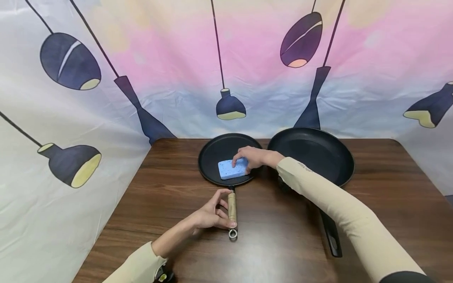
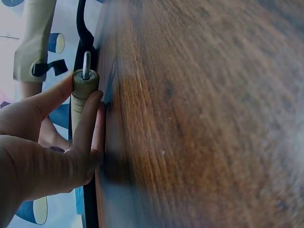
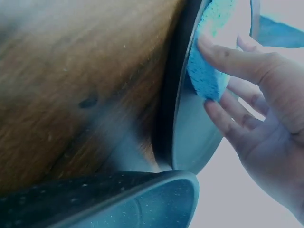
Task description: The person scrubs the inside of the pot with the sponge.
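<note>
Blue sponge (image 1: 230, 169), pinched by the right hand (image 1: 253, 156), rests in the small pan (image 1: 221, 148), whose tan handle (image 1: 231, 206) the left hand (image 1: 211, 214) grips; sponge work looks under way, unfinished, with no hand on the larger pan (image 1: 309, 147); how much surface is covered I cannot tell

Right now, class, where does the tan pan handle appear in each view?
Head: tan handle below centre, held by the left hand.
Left wrist: left of centre, upper half, its end facing the camera.
Right wrist: not in this picture.
Shared landmark: the brown tabletop, seen in all three.
</note>
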A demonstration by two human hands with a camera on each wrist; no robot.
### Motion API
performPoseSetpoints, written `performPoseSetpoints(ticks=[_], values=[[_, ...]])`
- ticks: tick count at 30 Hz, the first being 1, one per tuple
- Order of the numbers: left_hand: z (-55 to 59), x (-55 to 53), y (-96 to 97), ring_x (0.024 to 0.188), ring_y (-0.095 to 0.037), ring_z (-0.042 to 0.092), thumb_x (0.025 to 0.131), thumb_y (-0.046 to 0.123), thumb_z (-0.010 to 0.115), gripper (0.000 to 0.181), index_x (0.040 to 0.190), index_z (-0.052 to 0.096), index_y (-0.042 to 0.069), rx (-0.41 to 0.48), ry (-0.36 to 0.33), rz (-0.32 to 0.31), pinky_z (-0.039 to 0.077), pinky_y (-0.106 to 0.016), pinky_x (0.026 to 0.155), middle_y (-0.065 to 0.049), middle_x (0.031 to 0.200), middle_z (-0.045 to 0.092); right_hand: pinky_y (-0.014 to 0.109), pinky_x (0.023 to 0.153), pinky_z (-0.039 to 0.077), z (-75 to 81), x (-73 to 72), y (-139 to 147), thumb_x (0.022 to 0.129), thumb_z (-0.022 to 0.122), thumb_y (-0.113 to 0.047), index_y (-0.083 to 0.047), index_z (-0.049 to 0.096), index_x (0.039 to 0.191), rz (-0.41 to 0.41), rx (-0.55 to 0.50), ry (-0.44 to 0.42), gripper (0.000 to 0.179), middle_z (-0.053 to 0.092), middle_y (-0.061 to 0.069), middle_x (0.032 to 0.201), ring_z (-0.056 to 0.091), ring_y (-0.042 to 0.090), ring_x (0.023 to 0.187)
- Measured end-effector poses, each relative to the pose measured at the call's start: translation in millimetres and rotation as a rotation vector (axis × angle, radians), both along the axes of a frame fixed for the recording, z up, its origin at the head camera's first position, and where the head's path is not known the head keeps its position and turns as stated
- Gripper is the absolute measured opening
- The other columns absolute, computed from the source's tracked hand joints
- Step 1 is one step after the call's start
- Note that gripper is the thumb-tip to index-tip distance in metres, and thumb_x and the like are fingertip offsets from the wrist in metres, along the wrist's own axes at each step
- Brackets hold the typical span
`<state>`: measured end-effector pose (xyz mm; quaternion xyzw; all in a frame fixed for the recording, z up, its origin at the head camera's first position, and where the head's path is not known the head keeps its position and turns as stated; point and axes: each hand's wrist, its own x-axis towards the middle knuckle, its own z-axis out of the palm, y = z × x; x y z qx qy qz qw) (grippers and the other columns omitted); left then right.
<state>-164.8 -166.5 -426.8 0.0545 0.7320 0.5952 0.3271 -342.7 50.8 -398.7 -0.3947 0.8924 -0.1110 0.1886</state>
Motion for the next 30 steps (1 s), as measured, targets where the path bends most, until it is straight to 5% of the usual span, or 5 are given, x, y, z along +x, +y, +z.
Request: performPoseSetpoints(ticks=[9, 14, 19, 25, 30], values=[[-2.4, 6.8, 4.4, 0.085, -0.015, 0.066, 0.079, -0.006, 0.084, 0.091, 0.149, 0.031, 0.020, 0.015, -0.004, -0.005, 0.058, -0.025, 0.071, -0.011, 0.119, 0.041, 0.045, 0.105, 0.053, -16.8, -25.7, -8, 0.100, 0.068, -0.018, -0.020, 0.056, 0.145, -0.223, 0.019, 0.219, 0.047, 0.060, 0.015, 0.135, 0.058, 0.032, 0.124], [-1.6, 6.8, 4.1, 0.085, -0.015, 0.067, 0.078, -0.004, 0.085, 0.091, 0.149, 0.032, 0.020, 0.003, 0.012, -0.007, 0.058, -0.025, 0.072, -0.012, 0.119, 0.042, 0.048, 0.110, 0.050, -20.6, -31.2, -11, 0.103, 0.063, -0.021, -0.018, 0.049, 0.151, -0.307, 0.079, 0.250, 0.050, 0.056, 0.020, 0.141, 0.053, 0.036, 0.130], [-1.7, 4.3, 3.2, 0.085, -0.015, 0.067, 0.079, -0.004, 0.085, 0.091, 0.148, 0.032, 0.020, -0.007, 0.026, -0.003, 0.057, -0.025, 0.072, -0.012, 0.119, 0.042, 0.046, 0.106, 0.052, -16.2, -27.5, -2, 0.100, 0.068, -0.021, -0.020, 0.055, 0.147, -0.236, 0.040, 0.224, 0.048, 0.059, 0.018, 0.137, 0.057, 0.034, 0.125], [-2.0, -0.6, 2.6, 0.085, -0.015, 0.066, 0.079, -0.003, 0.084, 0.091, 0.149, 0.032, 0.021, -0.017, 0.020, 0.000, 0.058, -0.025, 0.072, -0.012, 0.120, 0.042, 0.048, 0.106, 0.052, -7.7, -5.9, 17, 0.091, 0.079, -0.017, -0.023, 0.065, 0.136, -0.101, -0.039, 0.112, 0.047, 0.060, 0.015, 0.135, 0.059, 0.032, 0.123], [-1.3, -2.3, 1.0, 0.086, -0.016, 0.066, 0.080, -0.001, 0.085, 0.091, 0.149, 0.031, 0.022, -0.031, 0.005, 0.007, 0.058, -0.026, 0.072, -0.012, 0.122, 0.042, 0.046, 0.102, 0.052, 1.7, 14.0, 19, 0.090, 0.080, -0.014, -0.024, 0.064, 0.127, 0.007, 0.027, 0.072, 0.042, 0.058, 0.012, 0.129, 0.056, 0.030, 0.118]])
